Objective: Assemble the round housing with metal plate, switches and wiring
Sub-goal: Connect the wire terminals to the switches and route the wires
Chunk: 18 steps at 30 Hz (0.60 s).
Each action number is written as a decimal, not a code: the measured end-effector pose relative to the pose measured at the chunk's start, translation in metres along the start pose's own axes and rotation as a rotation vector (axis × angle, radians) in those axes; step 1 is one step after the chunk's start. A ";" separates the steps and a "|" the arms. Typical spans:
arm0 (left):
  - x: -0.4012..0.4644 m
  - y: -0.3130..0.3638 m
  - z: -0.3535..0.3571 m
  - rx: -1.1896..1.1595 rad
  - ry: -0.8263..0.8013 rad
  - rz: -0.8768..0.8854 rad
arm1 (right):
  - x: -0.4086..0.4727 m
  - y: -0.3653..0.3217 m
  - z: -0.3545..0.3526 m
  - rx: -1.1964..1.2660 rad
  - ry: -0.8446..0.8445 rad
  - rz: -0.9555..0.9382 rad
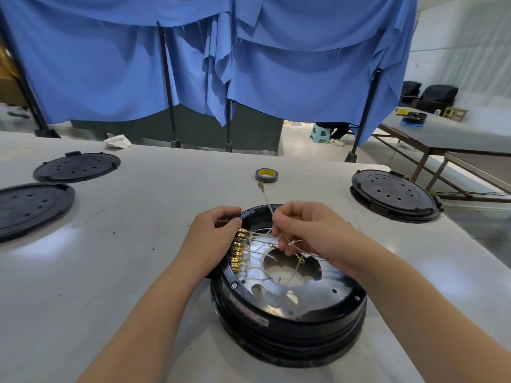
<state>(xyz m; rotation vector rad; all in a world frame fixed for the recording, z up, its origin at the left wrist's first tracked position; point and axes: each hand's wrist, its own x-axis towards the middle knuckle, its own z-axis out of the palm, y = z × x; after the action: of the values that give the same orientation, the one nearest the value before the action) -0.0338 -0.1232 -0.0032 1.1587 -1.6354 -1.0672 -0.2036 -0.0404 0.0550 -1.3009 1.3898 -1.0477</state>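
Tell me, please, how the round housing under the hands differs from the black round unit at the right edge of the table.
The round housing is open on top, showing its metal plate, brass terminals and loose wires; the right unit is closed by a black perforated lid. Both hands, left and right, work at the housing, while the right unit sits untouched. Both are black, round and rest on the white table.

There is one open round housing (290, 313) and one tape roll (266, 175). Three black round lids (77, 167) (30, 208) (395, 194) lie around.
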 end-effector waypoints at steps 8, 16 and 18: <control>-0.013 0.020 -0.006 -0.217 0.034 0.168 | -0.003 0.004 -0.004 -0.247 -0.038 -0.004; -0.020 0.027 -0.005 -0.199 -0.020 0.180 | -0.004 0.009 -0.009 -0.287 -0.090 0.006; -0.021 0.028 -0.005 -0.193 -0.033 0.164 | -0.004 0.010 -0.009 -0.270 -0.109 0.017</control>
<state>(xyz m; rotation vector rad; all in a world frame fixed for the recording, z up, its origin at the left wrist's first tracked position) -0.0315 -0.0979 0.0213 0.8707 -1.5842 -1.1156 -0.2141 -0.0357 0.0478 -1.5144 1.4931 -0.7830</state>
